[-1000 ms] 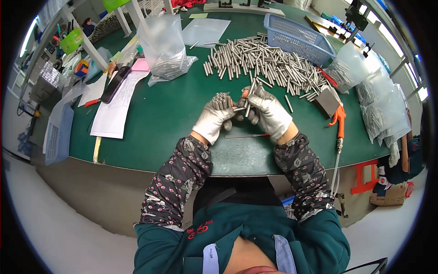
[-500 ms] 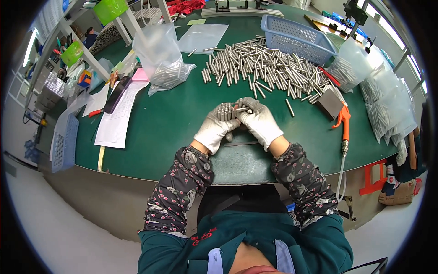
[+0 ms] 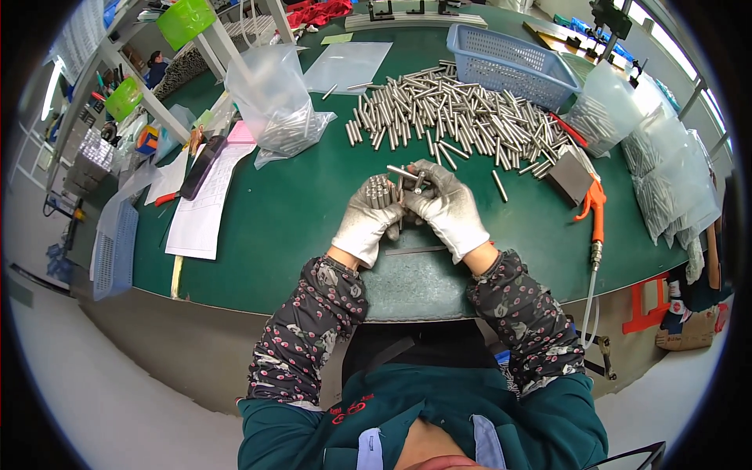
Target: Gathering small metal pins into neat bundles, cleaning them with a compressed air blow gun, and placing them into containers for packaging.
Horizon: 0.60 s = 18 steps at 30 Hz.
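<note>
Both my hands wear white gloves with grey-stained fingers and meet over the near middle of the green table. My left hand (image 3: 363,225) is closed around a bundle of short metal pins (image 3: 379,193), their ends showing above the fingers. Close beside it, my right hand (image 3: 445,203) grips a few more metal pins (image 3: 417,185), one of them pointing sideways to the left across the top. The fingertips partly hide how many pins each hand has. Beyond the hands lies a wide pile of loose metal pins (image 3: 454,113).
Behind the pile stands a blue perforated basket (image 3: 509,69). An orange air gun (image 3: 595,205) and a dark block (image 3: 569,178) lie at right, near bags of pins (image 3: 666,176). At left are another bag (image 3: 286,129), paper sheets (image 3: 205,204) and a dark case (image 3: 202,168).
My right fingers have shifted the pins they hold; one now sticks out leftward above the left hand's bundle. The left hand stays nearly in place, and the pile looks the same.
</note>
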Tool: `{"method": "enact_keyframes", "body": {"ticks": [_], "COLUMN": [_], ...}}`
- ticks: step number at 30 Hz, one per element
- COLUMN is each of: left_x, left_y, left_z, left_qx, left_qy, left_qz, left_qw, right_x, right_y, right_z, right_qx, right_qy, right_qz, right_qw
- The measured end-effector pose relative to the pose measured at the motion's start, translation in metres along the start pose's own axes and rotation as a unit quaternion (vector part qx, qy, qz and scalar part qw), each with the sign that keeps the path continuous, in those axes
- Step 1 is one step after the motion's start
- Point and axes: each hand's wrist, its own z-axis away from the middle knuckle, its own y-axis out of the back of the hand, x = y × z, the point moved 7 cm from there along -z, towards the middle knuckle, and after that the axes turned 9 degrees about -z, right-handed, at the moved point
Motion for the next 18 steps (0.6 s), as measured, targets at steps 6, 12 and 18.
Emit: {"method": "enact_keyframes", "body": {"ticks": [6,12,18], "left_x": [0.010,0.004,0.015], "left_y": [-0.009,0.005,-0.013], "left_z": [0.005,0.002,0.007], "left_qx": [0.005,0.050,-0.033], "left_qy": [-0.012,-0.021,-0.015], "left_qz": [-0.018,0.015,0.035], "left_qw": [1.000,0.998,0.999], "right_x": [-0.006,-0.003,-0.003], "right_y": [0.000,0.000,0.001], "right_z": [0.005,0.005,0.005], "right_qx": [0.016,-0.011,0.001], "right_qy": [0.023,-0.073,-0.073], "right_qz": [-0.028,-0.213,-0.206], "right_qw": [0.999,0.974,0.976]}}
